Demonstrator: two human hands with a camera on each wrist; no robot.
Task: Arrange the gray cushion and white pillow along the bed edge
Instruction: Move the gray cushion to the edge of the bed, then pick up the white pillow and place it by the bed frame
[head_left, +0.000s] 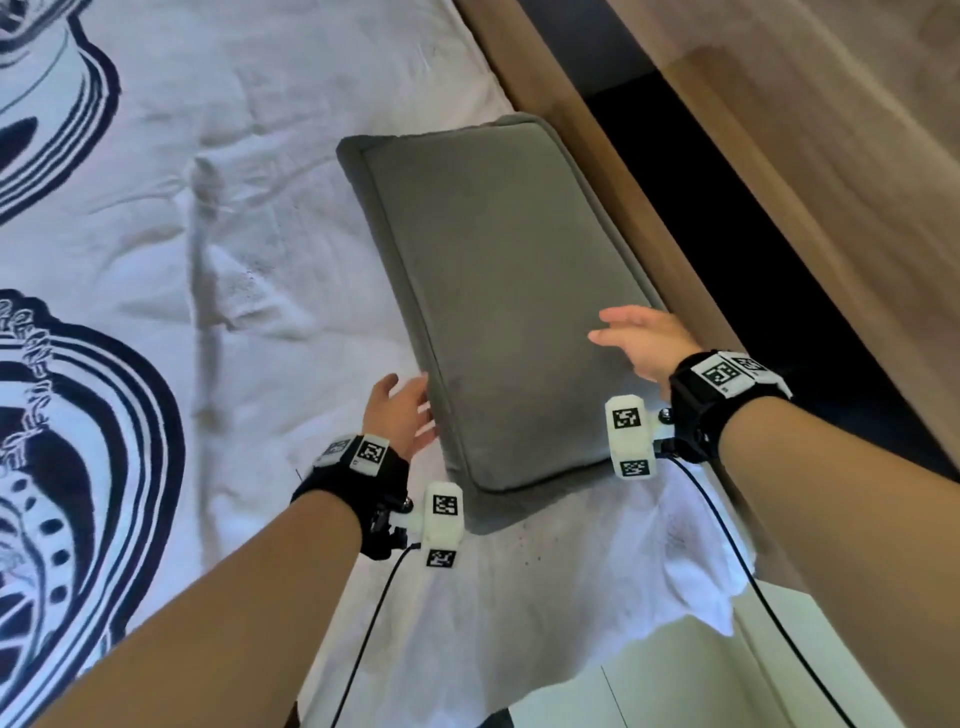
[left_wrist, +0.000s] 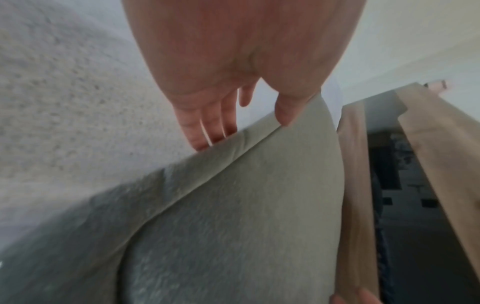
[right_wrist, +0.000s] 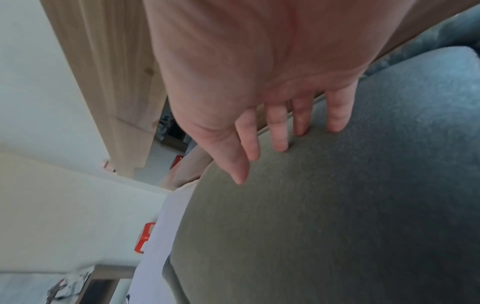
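Observation:
The gray cushion (head_left: 498, 296) lies flat on the white patterned bedspread (head_left: 218, 171), its long side running along the wooden bed edge (head_left: 613, 171). My left hand (head_left: 402, 413) is open with straight fingers at the cushion's near left edge (left_wrist: 233, 185); the thumb touches the piping. My right hand (head_left: 636, 340) is open above the cushion's near right part, and in the right wrist view its fingertips (right_wrist: 281, 147) touch the fabric (right_wrist: 337, 205). No white pillow shows in any view.
A dark gap (head_left: 753, 270) runs between the bed edge and a wooden panel (head_left: 831, 156) on the right. White crumpled fabric (head_left: 691, 551) lies at the near corner beside a white surface (head_left: 701, 675). The bedspread stretches out to the left.

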